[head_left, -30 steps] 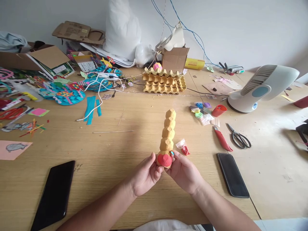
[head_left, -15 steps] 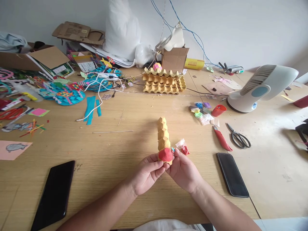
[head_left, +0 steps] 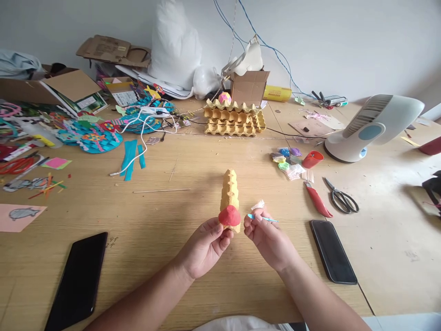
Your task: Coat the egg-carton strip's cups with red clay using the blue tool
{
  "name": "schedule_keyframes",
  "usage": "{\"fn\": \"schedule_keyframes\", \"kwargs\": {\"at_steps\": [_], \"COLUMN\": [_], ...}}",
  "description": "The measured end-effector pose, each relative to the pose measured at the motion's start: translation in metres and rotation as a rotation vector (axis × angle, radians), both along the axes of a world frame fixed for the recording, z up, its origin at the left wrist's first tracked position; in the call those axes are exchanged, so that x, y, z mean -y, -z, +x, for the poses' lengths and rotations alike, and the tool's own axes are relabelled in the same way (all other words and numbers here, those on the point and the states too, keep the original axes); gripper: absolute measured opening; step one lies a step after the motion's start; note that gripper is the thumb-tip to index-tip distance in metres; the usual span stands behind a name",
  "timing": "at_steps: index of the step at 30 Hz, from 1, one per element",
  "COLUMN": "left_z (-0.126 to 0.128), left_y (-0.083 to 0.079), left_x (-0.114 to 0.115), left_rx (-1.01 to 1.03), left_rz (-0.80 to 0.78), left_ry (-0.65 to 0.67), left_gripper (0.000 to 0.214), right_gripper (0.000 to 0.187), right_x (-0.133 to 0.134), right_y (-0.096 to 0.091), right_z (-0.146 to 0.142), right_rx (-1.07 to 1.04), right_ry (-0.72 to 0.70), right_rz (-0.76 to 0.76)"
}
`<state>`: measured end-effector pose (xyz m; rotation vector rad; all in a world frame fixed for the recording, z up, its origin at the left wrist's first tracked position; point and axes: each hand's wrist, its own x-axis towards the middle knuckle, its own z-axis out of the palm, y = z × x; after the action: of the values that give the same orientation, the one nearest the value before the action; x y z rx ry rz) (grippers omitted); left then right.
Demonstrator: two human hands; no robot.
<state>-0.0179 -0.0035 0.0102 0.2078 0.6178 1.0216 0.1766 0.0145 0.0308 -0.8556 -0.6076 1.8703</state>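
My left hand (head_left: 206, 246) grips the near end of a yellow egg-carton strip (head_left: 229, 187), a single row of cups turned bottom up and pointing away from me. Red clay (head_left: 229, 216) covers the cup closest to me. My right hand (head_left: 270, 239) is a little to the right, apart from the strip, with a thin blue modelling tool (head_left: 263, 218) pinched between thumb and fingers. Behind that hand, a crumpled clear wrapper (head_left: 258, 205) lies partly hidden on the table.
Phones lie at left (head_left: 78, 276) and right (head_left: 333, 250). Scissors (head_left: 341, 195), a red utility knife (head_left: 317, 200), a red cup (head_left: 312, 159) and clay packets (head_left: 287, 158) are on the right. Egg trays (head_left: 234, 120) stand behind; a white fan (head_left: 375, 126) is at far right.
My right hand has drawn away from the strip to the right, and more of the blue tool shows. My left hand has shifted slightly left with the strip.
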Motion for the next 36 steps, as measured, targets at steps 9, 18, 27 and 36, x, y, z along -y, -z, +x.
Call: {"fn": "schedule_keyframes", "kwargs": {"at_steps": [9, 18, 27, 36], "left_z": [0.0024, 0.0025, 0.0024, 0.0048], "left_y": [0.0014, 0.0077, 0.008, 0.0014], "left_x": [0.0028, 0.0075, 0.008, 0.0065], "left_rx": [-0.01, -0.015, -0.042, -0.053], "left_rz": [0.062, 0.15, 0.14, 0.108], "left_ry": [0.055, 0.143, 0.155, 0.125], "left_gripper": [0.027, 0.026, 0.027, 0.03], "right_gripper": [0.014, 0.017, 0.015, 0.013], "right_x": [0.0037, 0.0008, -0.0005, -0.0008], "right_y": [0.0014, -0.0004, -0.0032, -0.0018], "right_z": [0.0036, 0.0042, 0.0026, 0.0021], "right_rx": [0.35, 0.388, 0.392, 0.455], "right_ry": [0.022, -0.032, -0.042, -0.002], "right_rz": [0.471, 0.503, 0.529, 0.596]}}
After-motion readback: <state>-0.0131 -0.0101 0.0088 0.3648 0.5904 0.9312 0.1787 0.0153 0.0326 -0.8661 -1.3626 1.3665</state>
